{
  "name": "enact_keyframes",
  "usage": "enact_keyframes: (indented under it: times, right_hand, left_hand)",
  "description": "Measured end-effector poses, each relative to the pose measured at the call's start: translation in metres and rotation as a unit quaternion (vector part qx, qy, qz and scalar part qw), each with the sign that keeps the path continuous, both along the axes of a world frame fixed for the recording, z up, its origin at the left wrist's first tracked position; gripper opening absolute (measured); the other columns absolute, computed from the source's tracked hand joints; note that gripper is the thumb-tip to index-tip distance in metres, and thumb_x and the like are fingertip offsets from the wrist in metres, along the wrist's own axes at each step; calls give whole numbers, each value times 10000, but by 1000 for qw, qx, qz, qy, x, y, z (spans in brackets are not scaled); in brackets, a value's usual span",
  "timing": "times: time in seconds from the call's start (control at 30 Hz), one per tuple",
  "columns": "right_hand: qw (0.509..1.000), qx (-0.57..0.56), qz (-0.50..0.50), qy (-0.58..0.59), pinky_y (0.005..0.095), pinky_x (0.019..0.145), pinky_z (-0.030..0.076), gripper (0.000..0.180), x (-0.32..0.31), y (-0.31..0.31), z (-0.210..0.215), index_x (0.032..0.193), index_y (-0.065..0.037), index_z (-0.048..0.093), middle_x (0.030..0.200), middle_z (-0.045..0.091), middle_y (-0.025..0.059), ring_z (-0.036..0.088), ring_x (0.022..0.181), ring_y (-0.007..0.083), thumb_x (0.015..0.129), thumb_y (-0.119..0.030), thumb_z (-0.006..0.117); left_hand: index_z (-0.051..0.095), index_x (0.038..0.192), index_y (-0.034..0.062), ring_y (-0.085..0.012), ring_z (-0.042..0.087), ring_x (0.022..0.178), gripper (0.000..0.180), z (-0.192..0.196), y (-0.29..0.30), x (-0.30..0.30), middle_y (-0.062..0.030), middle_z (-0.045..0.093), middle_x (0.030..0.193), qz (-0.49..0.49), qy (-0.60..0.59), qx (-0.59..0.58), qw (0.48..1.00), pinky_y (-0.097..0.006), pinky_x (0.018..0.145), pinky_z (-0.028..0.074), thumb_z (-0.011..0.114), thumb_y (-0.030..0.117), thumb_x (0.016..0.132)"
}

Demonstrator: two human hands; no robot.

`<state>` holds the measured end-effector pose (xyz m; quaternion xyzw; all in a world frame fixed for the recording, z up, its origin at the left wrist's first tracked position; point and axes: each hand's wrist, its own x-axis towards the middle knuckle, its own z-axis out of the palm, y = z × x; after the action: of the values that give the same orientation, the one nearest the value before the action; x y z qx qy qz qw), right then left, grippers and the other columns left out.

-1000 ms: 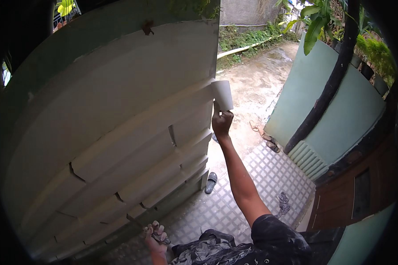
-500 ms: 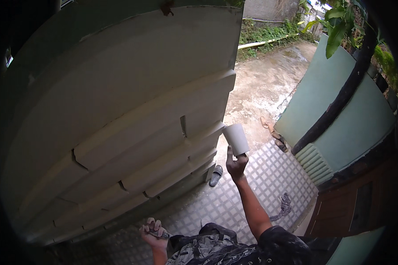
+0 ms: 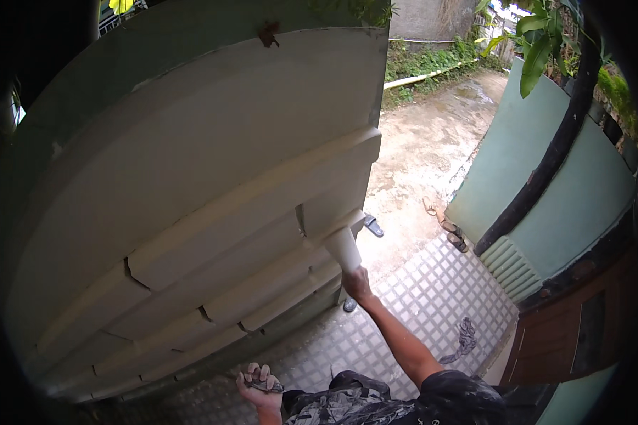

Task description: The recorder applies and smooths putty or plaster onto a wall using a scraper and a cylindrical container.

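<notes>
My right hand [image 3: 356,283] is closed on the narrow end of a pale, broad-bladed putty knife [image 3: 343,249]. Its wide end overlaps the stepped edge of the plastered wall [image 3: 241,134]; I cannot tell whether it touches. Low in front of me, my left hand [image 3: 259,384], smeared with white, has its fingers curled around a thin dark piece [image 3: 268,387] whose kind does not show. The wall is pale grey with raised, block-like bands and a few dark gaps between them.
Checkered tiles [image 3: 418,290] cover the floor, with a crumpled cloth [image 3: 466,338] on the right. A dark slipper [image 3: 373,225] lies past the wall's end, another [image 3: 349,304] at its foot. Sandals [image 3: 455,241] lie by the green wall [image 3: 503,142]. A brown door [image 3: 546,340] stands lower right.
My right hand has moved left and down with the putty knife, bringing its blade over the wall's edge. The view has shifted slightly, and a slipper beyond the wall has come into sight.
</notes>
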<state>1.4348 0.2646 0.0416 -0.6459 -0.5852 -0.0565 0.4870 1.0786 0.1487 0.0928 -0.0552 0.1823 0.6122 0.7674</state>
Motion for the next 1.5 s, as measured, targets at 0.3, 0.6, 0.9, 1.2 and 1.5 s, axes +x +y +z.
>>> enact_keyframes:
  times: [0.3, 0.6, 0.9, 1.2, 1.5]
  right_hand:
    - [985, 29, -140, 95, 414, 445, 379, 64, -5, -43, -15, 775, 7, 617, 556, 532, 182, 525, 465, 365, 751, -47, 639]
    - [932, 34, -205, 296, 437, 672, 432, 218, 106, 34, -95, 734, 74, 607, 697, 574, 260, 568, 719, 398, 756, -141, 630]
    - [845, -337, -168, 379, 358, 648, 472, 434, 32, -88, -203, 833, 116, 631, 741, 641, 181, 617, 676, 242, 704, -285, 731]
    - [895, -73, -268, 349, 365, 692, 451, 379, 92, -22, -201, 927, 135, 584, 830, 630, 201, 572, 720, 250, 890, -241, 568]
    - [895, -247, -259, 267, 461, 740, 443, 393, 42, 26, -168, 880, 123, 581, 884, 601, 293, 586, 827, 419, 861, -270, 588]
  left_hand:
    - [416, 652, 169, -124, 363, 616, 289, -8, -1, -21, 62, 475, 819, 16, 44, -11, 999, -234, 376, 322, 538, 331, 859]
    - [442, 762, 161, -119, 432, 609, 198, -6, 10, -17, 18, 503, 862, -4, 320, -84, 944, -242, 399, 328, 563, 304, 827]
    - [448, 727, 143, -121, 448, 638, 212, -19, -17, -45, 4, 548, 950, 47, 348, -134, 927, -268, 422, 335, 556, 278, 850]
    - [427, 731, 145, -117, 442, 659, 204, -10, -25, -36, 8, 501, 916, 45, 345, -146, 926, -258, 445, 339, 560, 251, 843]
    - [419, 733, 150, -125, 418, 638, 217, -4, -49, -28, 18, 481, 854, 48, 277, -148, 948, -243, 438, 318, 583, 255, 827]
